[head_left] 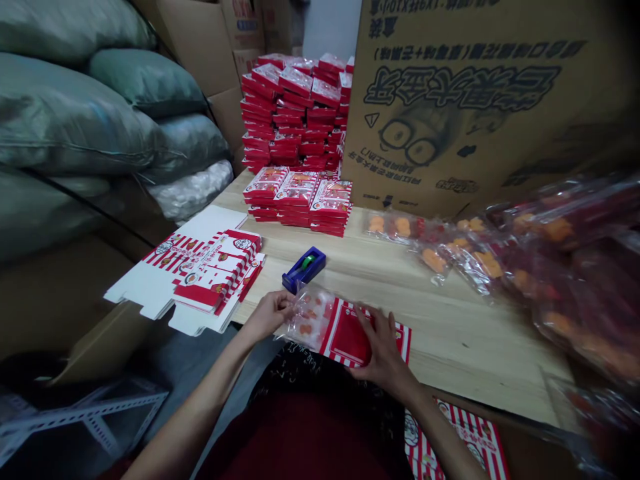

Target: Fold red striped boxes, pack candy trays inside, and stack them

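Observation:
A clear plastic bag of small orange pieces [311,317] sticks out of the left end of a red and white striped flat box [350,337] lying at the table's near edge. My left hand [270,313] pinches the bag's left edge, fingers closed. My right hand [384,350] lies on the box, fingers spread and curled over its near right part. A blue tape dispenser with a green roll [303,268] stands just behind the bag.
Flat unfolded striped cartons [200,273] are piled at the table's left end. Stacks of finished red boxes [297,193] stand behind, with a large cardboard carton [475,100] to the right. Loose bags of orange pieces [450,250] spread along the right. Grey sacks [100,113] fill the left.

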Motion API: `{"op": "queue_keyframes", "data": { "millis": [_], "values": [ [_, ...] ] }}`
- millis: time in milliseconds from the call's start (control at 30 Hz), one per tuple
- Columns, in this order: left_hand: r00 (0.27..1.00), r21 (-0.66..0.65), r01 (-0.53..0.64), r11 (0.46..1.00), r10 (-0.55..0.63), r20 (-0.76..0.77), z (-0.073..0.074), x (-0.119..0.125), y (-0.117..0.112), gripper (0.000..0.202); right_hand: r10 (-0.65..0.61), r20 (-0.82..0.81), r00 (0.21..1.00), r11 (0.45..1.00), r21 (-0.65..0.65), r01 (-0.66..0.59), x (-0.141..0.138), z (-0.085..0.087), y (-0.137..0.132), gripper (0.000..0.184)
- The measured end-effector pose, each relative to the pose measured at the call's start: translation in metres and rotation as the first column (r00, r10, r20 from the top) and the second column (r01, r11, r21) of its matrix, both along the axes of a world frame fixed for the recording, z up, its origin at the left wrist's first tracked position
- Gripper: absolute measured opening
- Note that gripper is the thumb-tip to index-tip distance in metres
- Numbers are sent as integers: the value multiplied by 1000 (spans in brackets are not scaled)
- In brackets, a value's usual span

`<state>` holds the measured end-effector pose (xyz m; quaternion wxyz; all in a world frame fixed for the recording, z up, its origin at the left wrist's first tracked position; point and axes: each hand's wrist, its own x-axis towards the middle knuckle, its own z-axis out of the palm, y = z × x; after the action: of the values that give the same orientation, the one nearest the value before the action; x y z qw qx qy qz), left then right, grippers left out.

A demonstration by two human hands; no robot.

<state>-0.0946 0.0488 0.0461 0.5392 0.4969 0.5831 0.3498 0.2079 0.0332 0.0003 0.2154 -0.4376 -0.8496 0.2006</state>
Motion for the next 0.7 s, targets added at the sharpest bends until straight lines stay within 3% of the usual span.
{"op": "queue_keyframes", "data": {
  "millis": [100, 233, 367, 500, 600, 667, 700],
  "values": [
    [999, 46, 33, 998, -32, -38, 10, 18, -6, 20, -6, -31, 1000, 999, 54, 8, -13, 5, -3, 130],
    [972, 144, 159, 977, -129, -198, 25, 36, -7, 6, -33, -75, 997, 995, 90, 40, -29, 10, -5, 130],
    [940, 155, 268, 951, -223, -259, 27, 48, 5, 9, -59, -128, 990, 996, 66, 68, -30, 9, -7, 131],
    [919, 214, 302, 929, -223, -326, 30, 66, 17, 16, -125, -173, 977, 990, 45, 134, -23, 6, 0, 131],
    [948, 460, 184, 869, -34, -316, 46, 80, 16, 25, -260, -276, 925, 964, -19, 265, -19, 11, 9, 135],
    [958, 652, -16, 758, 198, -208, 54, 89, 8, 43, -372, -370, 851, 925, -74, 372, -22, 18, 10, 141],
    [956, 687, -104, 719, 263, -131, 56, 93, 3, 55, -420, -416, 807, 902, -89, 423, -26, 21, 8, 145]
  ]
}}
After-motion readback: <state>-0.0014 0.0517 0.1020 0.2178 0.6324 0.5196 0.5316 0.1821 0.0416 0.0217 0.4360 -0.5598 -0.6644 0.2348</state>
